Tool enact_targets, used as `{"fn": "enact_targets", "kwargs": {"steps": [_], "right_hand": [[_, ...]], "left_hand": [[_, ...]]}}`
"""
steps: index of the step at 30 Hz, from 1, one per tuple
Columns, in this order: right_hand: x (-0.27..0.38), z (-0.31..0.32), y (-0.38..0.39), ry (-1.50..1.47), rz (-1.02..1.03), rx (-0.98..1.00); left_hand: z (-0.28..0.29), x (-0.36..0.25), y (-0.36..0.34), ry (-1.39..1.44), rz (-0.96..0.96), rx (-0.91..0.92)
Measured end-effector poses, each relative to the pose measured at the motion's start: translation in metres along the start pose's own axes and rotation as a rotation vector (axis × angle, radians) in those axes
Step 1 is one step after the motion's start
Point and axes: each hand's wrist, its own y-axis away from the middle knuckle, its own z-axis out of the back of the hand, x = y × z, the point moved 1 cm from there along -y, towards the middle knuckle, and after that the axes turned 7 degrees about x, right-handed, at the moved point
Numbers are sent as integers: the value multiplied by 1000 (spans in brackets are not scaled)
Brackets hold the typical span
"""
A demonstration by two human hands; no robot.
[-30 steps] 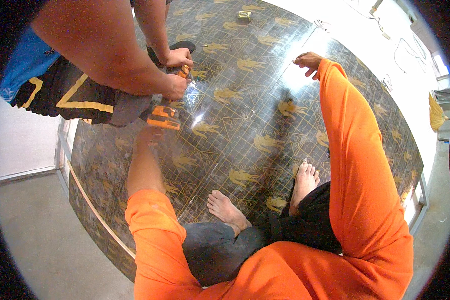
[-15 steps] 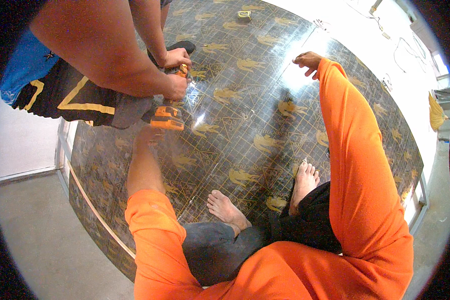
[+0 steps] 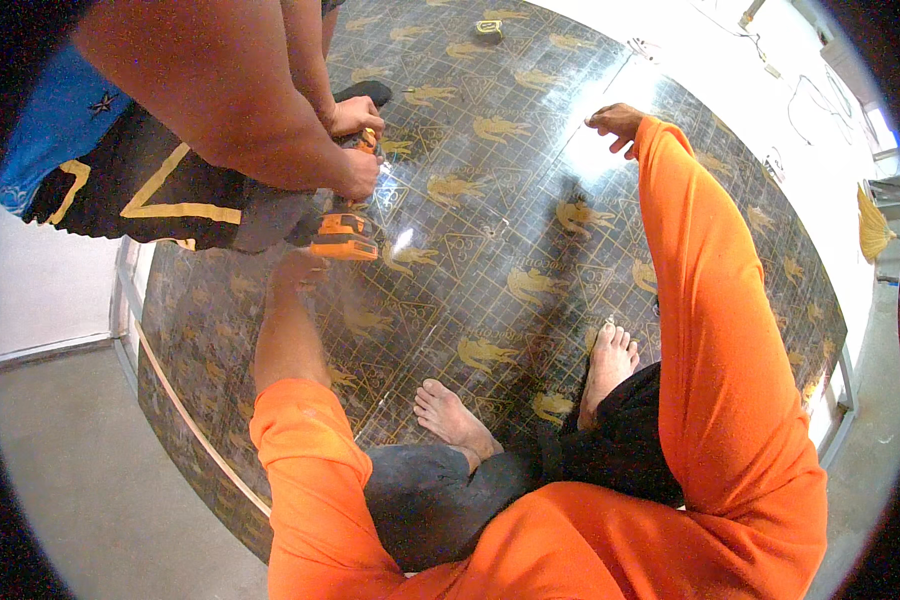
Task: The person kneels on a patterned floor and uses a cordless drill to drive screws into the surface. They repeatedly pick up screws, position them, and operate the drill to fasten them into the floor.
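Note:
My right hand hangs past its orange cuff, palm down, fingers loosely stretched and holding nothing. Below and left of it lies a dark board with gold printed figures and grid lines. My left hand reaches forward at the left. Its fingers are mostly hidden by a co-worker's dark clothing and an orange-and-black power drill. Both of the co-worker's hands hold that drill over the board; its tip cannot be made out.
A yellow-and-black tape measure lies at the board's far side. My bare feet are on the board. A yellow broom stands at the far right, cables lie beyond the board, and grey floor shows at lower left.
The co-worker's arms, clothing and drill have shifted slightly to the right. Both of my arms look unmoved.

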Motion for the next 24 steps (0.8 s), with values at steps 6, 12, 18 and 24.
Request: {"fn": "enact_targets", "kwargs": {"steps": [6, 12, 18, 24], "right_hand": [[-2, 1, -2, 1, 0, 13], [-3, 2, -3, 23, 15, 25], [-2, 4, -4, 15, 3, 16], [-6, 4, 1, 25, -31, 19]], "left_hand": [[-6, -10, 10, -64, 5, 13], [-4, -12, 12, -44, 18, 39], [4, 1, -1, 7, 33, -7], [69, 74, -49, -295, -150, 12]]}}
